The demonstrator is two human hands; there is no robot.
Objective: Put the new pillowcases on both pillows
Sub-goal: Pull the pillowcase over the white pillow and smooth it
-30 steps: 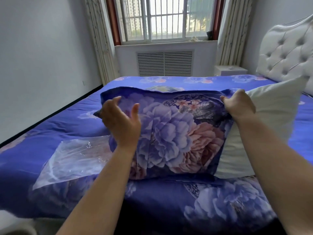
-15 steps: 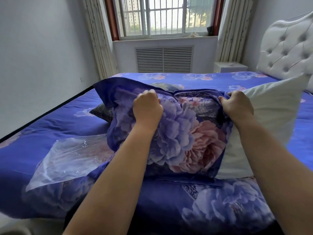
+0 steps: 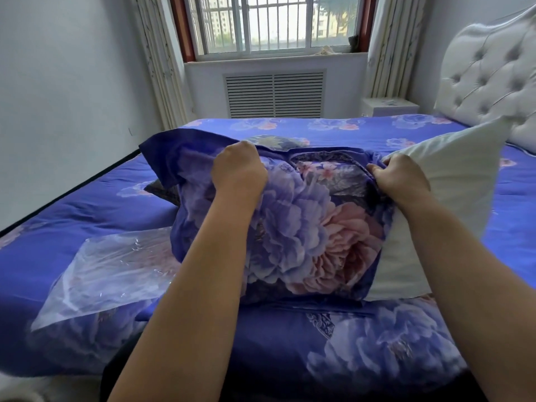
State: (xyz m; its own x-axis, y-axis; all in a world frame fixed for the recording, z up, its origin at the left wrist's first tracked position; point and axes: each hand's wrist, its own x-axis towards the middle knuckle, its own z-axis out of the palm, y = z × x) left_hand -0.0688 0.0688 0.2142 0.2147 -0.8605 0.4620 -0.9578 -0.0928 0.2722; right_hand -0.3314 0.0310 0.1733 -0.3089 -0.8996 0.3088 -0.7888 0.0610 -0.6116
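Note:
A white pillow lies across the bed in front of me, its left half inside a blue pillowcase printed with large purple and pink flowers. My left hand grips a bunch of the pillowcase fabric at its top middle. At the case's open right edge, my right hand grips the hem where it meets the bare pillow. The case's far left corner stands up loose and empty. Part of another dark patterned fabric shows behind the case on the left.
An empty clear plastic bag lies on the blue floral bedspread at the left. A white tufted headboard stands at the right, a small white nightstand beside it. A barred window and a radiator cover are beyond the bed.
My left hand went from open over the case's left side to a fist gripping the fabric nearer the middle. The case's left end has bunched and lifted. My right hand kept its hold.

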